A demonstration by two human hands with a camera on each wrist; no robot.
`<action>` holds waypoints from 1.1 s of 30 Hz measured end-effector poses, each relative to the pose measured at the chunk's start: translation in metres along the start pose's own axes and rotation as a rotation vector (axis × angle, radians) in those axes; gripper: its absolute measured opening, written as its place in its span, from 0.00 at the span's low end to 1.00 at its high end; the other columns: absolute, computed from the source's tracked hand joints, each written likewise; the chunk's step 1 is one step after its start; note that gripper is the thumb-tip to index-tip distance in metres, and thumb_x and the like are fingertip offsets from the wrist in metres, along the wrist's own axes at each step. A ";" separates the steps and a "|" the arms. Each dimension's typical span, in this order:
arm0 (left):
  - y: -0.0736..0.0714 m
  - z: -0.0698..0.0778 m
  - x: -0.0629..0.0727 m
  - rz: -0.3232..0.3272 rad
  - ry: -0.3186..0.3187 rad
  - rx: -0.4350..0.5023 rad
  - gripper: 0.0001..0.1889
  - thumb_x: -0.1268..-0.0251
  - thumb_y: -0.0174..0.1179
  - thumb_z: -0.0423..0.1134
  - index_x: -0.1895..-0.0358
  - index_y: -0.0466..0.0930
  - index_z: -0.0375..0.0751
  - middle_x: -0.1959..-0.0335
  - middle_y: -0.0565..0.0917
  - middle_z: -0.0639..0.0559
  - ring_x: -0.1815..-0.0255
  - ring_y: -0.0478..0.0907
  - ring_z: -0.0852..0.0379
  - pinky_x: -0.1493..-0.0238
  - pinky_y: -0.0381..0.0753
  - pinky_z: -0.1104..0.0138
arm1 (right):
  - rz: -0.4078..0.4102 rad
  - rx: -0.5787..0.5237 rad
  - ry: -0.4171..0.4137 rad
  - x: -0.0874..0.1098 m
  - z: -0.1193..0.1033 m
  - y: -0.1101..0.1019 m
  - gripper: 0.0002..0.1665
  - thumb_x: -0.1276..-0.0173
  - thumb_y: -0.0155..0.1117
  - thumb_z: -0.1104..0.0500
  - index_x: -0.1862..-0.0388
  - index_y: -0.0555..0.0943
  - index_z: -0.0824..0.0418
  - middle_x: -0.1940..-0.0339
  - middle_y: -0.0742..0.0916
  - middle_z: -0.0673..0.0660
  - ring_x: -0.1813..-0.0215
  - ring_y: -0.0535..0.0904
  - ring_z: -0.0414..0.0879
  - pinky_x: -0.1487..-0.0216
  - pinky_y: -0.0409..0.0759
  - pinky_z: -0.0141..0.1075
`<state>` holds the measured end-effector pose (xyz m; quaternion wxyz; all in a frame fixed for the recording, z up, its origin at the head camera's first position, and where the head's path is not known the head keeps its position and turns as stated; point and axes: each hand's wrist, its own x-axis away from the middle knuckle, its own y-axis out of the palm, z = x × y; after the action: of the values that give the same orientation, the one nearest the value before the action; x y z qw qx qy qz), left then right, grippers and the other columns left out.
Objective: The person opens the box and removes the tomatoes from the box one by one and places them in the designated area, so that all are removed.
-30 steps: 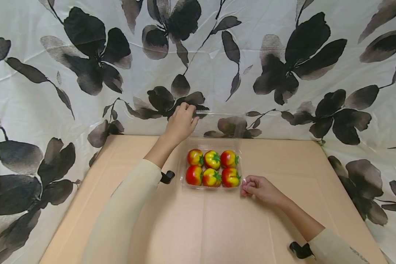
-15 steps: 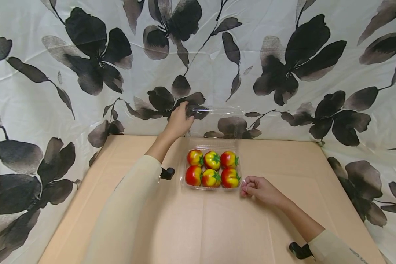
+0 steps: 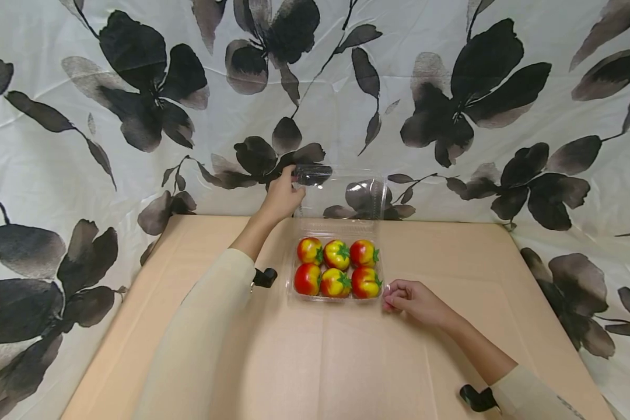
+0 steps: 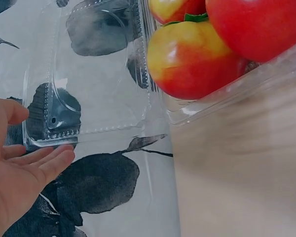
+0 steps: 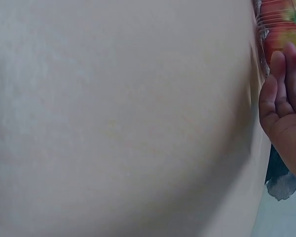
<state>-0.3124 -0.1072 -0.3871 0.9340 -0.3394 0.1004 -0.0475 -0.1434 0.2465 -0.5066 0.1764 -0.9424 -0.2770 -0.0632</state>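
A clear plastic clamshell container [image 3: 292, 290] stands on the cardboard with its hinged lid [image 3: 341, 195] raised at the back. Inside lie several red-and-yellow, tomato-like fruits [image 3: 337, 254] with green leafy tops, in two rows. My left hand [image 3: 282, 195] is at the lid's far left corner. In the left wrist view the left hand [image 4: 15, 163] has its fingers nearly straight below the lid's edge, the thumb on the other side. At the container's near right corner, my right hand [image 3: 415, 300] holds the edge between bent fingers; its thumb's contact is partly hidden.
A tan cardboard sheet [image 3: 325, 361] with fold lines lies under the container. White cloth with a dark floral print [image 3: 341, 111] hangs behind and shows at both sides. Black wrist-camera mounts [image 3: 265, 277] sit at both sleeves.
The lid has tipped further back and lies flatter toward the cloth. My left hand has shifted slightly left, its fingers loosening from over the lid's edge. The right hand stays put.
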 end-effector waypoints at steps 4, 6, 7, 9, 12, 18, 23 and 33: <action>-0.002 0.000 0.002 -0.009 0.015 -0.006 0.33 0.26 0.55 0.37 0.22 0.57 0.33 0.32 0.77 0.32 0.53 0.76 0.46 0.49 0.79 0.55 | 0.035 0.031 0.009 0.002 -0.001 0.001 0.13 0.21 0.59 0.61 0.49 0.79 0.71 0.58 0.89 0.65 0.58 0.84 0.53 0.55 0.88 0.32; -0.003 0.000 0.003 -0.017 0.016 -0.018 0.33 0.26 0.55 0.38 0.22 0.58 0.32 0.31 0.76 0.32 0.51 0.76 0.45 0.47 0.79 0.54 | 0.066 0.055 0.018 0.004 -0.003 0.000 0.14 0.22 0.61 0.59 0.48 0.79 0.70 0.57 0.88 0.65 0.58 0.84 0.54 0.56 0.88 0.34; -0.004 0.000 0.004 -0.021 0.017 -0.025 0.33 0.26 0.55 0.38 0.22 0.58 0.32 0.31 0.75 0.32 0.50 0.76 0.44 0.45 0.80 0.53 | 0.084 0.065 0.028 0.005 -0.004 -0.001 0.14 0.22 0.62 0.58 0.47 0.79 0.69 0.57 0.88 0.65 0.57 0.84 0.55 0.56 0.88 0.35; -0.005 0.001 0.005 -0.029 0.019 -0.036 0.33 0.26 0.55 0.39 0.22 0.59 0.32 0.29 0.74 0.33 0.46 0.77 0.43 0.39 0.80 0.51 | 0.119 0.088 0.035 0.007 -0.007 -0.002 0.15 0.23 0.63 0.57 0.46 0.79 0.67 0.56 0.88 0.65 0.57 0.84 0.56 0.56 0.88 0.36; -0.009 0.002 0.009 -0.036 0.034 -0.052 0.32 0.25 0.55 0.41 0.23 0.60 0.33 0.28 0.73 0.33 0.39 0.78 0.41 0.32 0.79 0.49 | 0.179 0.142 0.040 0.010 -0.012 -0.006 0.15 0.24 0.65 0.57 0.46 0.80 0.65 0.54 0.88 0.64 0.56 0.84 0.56 0.56 0.87 0.36; -0.016 0.005 0.020 -0.073 0.089 -0.070 0.32 0.25 0.55 0.42 0.23 0.61 0.33 0.29 0.73 0.31 0.33 0.78 0.35 0.29 0.78 0.47 | 0.279 0.290 -0.026 0.014 -0.025 -0.013 0.14 0.28 0.68 0.62 0.45 0.81 0.64 0.50 0.88 0.62 0.51 0.84 0.47 0.50 0.84 0.27; -0.021 0.007 0.031 -0.111 0.101 -0.069 0.33 0.25 0.56 0.43 0.23 0.61 0.33 0.29 0.74 0.33 0.33 0.77 0.36 0.30 0.79 0.48 | 0.290 0.362 -0.094 0.016 -0.039 -0.018 0.20 0.29 0.69 0.62 0.40 0.80 0.65 0.44 0.87 0.65 0.46 0.85 0.53 0.45 0.88 0.39; -0.027 0.009 0.064 -0.207 0.119 -0.080 0.35 0.26 0.61 0.44 0.22 0.60 0.35 0.29 0.74 0.34 0.34 0.79 0.36 0.36 0.83 0.48 | 0.238 0.480 -0.174 0.014 -0.063 -0.021 0.24 0.30 0.72 0.55 0.37 0.80 0.57 0.40 0.87 0.55 0.39 0.83 0.52 0.38 0.85 0.52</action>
<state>-0.2488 -0.1322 -0.3734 0.9023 -0.3814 0.1220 -0.1597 -0.1444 0.2473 -0.4391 0.3762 -0.9015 -0.1855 0.1067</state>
